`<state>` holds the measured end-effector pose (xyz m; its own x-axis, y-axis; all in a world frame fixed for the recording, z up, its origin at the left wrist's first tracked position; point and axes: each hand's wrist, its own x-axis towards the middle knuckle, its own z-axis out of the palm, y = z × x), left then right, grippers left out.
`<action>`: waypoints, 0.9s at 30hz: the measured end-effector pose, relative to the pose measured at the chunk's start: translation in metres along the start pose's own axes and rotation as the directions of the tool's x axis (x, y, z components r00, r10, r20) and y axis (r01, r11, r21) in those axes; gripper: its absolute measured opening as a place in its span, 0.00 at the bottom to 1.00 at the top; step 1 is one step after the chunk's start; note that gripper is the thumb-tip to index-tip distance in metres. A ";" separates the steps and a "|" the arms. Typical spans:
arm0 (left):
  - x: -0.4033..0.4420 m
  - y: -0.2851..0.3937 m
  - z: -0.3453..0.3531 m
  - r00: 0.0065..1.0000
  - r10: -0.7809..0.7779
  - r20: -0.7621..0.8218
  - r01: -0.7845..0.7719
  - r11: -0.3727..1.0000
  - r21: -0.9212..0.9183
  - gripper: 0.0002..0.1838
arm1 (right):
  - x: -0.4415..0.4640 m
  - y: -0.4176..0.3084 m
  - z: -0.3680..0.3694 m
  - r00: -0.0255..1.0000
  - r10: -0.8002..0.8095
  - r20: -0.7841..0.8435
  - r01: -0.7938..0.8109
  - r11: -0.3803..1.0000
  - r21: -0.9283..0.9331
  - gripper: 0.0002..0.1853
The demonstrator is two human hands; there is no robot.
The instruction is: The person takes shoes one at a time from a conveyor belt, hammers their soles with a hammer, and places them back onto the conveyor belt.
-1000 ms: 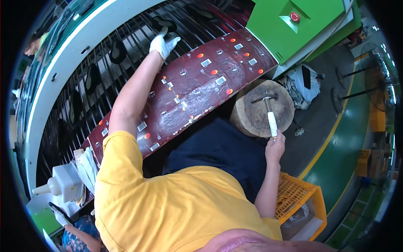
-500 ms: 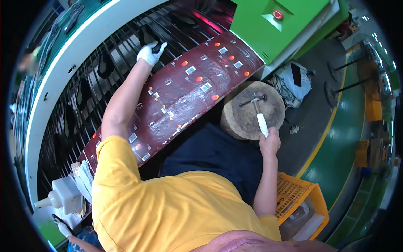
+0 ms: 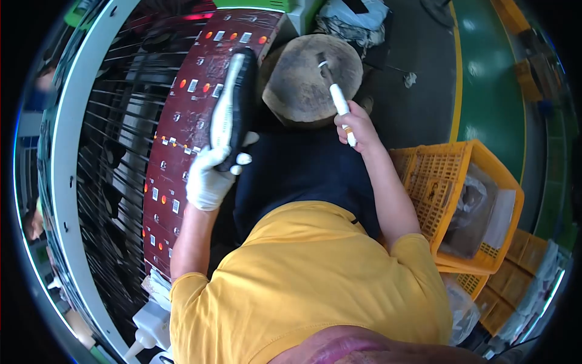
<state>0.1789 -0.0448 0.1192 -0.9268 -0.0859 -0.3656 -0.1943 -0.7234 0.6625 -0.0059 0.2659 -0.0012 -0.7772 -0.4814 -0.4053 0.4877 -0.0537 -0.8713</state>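
Observation:
A black shoe [image 3: 244, 100] with a white underside is raised in my gloved left hand [image 3: 208, 179], whose fingers wrap round one end of it. The shoe stands nearly upright, its white side turned partly toward me. In my bare right hand [image 3: 359, 128] is a hammer [image 3: 339, 100], gripped by its white-wrapped handle. The hammer's head is over the wooden stump [image 3: 291, 91]; whether it touches the wood I cannot tell. Several other dark shoes [image 3: 113, 153] lie on the metal bars of the rack to the left.
A dark red padded ledge [image 3: 176, 148] with stickers runs along the rack [image 3: 63, 151]. At my right stands a yellow crate [image 3: 433, 176] with plastic bags inside. A white bottle [image 3: 151, 324] is at lower left, and a bag [image 3: 357, 13] lies behind the stump.
My left hand has taken a shoe from the rack and brought it back beside the stump. The hammer remains in my right hand. The view has turned to the right.

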 end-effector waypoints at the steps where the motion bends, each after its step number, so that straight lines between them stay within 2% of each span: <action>1: 0.006 -0.015 0.006 0.998 -0.066 0.004 0.066 0.998 0.004 0.33 | -0.010 0.003 -0.002 0.999 0.005 0.035 -0.015 0.957 0.289 0.20; 4: 0.032 -0.045 0.001 0.966 -0.259 0.002 0.257 0.960 0.112 0.29 | -0.023 0.019 -0.014 0.996 0.060 -0.060 -0.040 0.957 0.288 0.17; 5: 0.033 -0.051 0.006 0.973 -0.226 -0.054 0.232 0.947 0.220 0.27 | -0.025 0.022 -0.018 0.991 0.068 -0.115 -0.036 0.965 0.259 0.16; 6: 0.035 -0.046 0.007 0.973 -0.227 -0.050 0.232 0.947 0.222 0.27 | -0.029 0.024 -0.024 0.991 0.066 -0.119 -0.033 0.965 0.259 0.16; 8: 0.036 -0.027 0.013 0.980 -0.191 -0.061 0.199 0.894 0.401 0.27 | -0.040 0.024 -0.034 0.985 0.065 -0.160 -0.036 0.983 0.181 0.17; 10: 0.042 -0.001 0.008 0.971 -0.231 -0.066 0.230 0.816 0.529 0.24 | -0.042 0.021 -0.035 0.979 0.075 -0.187 -0.036 0.979 0.201 0.17; 12: 0.050 0.025 0.013 0.963 -0.254 -0.086 0.242 0.688 0.684 0.24 | -0.041 0.023 -0.034 0.988 -0.002 -0.157 0.020 0.994 0.112 0.19; 14: 0.070 0.045 0.006 0.971 -0.215 -0.107 0.213 0.565 0.797 0.24 | -0.033 0.019 -0.022 0.988 -0.016 -0.156 0.030 0.996 0.087 0.19; 16: 0.086 0.050 0.010 0.992 0.020 -0.124 0.091 0.566 0.819 0.23 | -0.017 0.019 -0.011 0.989 -0.067 -0.130 0.075 0.995 0.058 0.17; 18: 0.103 0.057 0.014 0.985 0.106 -0.135 0.036 0.643 0.765 0.19 | -0.010 0.016 0.002 0.987 -0.085 -0.136 0.084 0.996 -0.012 0.15; 20: 0.115 0.053 0.025 0.963 0.242 -0.118 -0.087 0.693 0.715 0.11 | -0.012 0.012 0.017 0.987 -0.078 -0.140 0.070 0.996 -0.056 0.15; 22: 0.145 0.034 0.012 0.902 0.395 -0.173 -0.211 0.754 0.623 0.10 | -0.013 0.025 0.022 0.990 -0.089 -0.111 0.078 0.992 -0.101 0.15; 23: 0.152 0.018 0.022 0.860 0.497 -0.114 -0.372 0.764 0.527 0.09 | -0.019 0.023 0.031 0.988 -0.082 -0.131 0.069 0.993 -0.097 0.15; 24: 0.162 0.002 0.022 0.827 0.561 -0.037 -0.486 0.745 0.457 0.14 | -0.018 0.032 0.033 0.986 -0.097 -0.139 0.085 0.992 -0.089 0.15; 26: 0.193 -0.034 0.018 0.809 0.579 -0.106 -0.559 0.812 0.168 0.22 | -0.023 0.040 0.041 0.989 -0.043 -0.142 0.046 0.999 0.014 0.15; 27: 0.209 -0.047 0.016 0.786 0.616 -0.061 -0.601 0.783 0.162 0.25 | -0.023 0.043 0.043 0.989 -0.046 -0.142 0.047 0.999 0.006 0.15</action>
<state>-0.0107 -0.0177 0.0219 -0.8282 -0.5546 0.0807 0.3526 -0.4038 0.8441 0.0503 0.2369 -0.0176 -0.8472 -0.3494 -0.4001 0.4530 -0.0817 -0.8878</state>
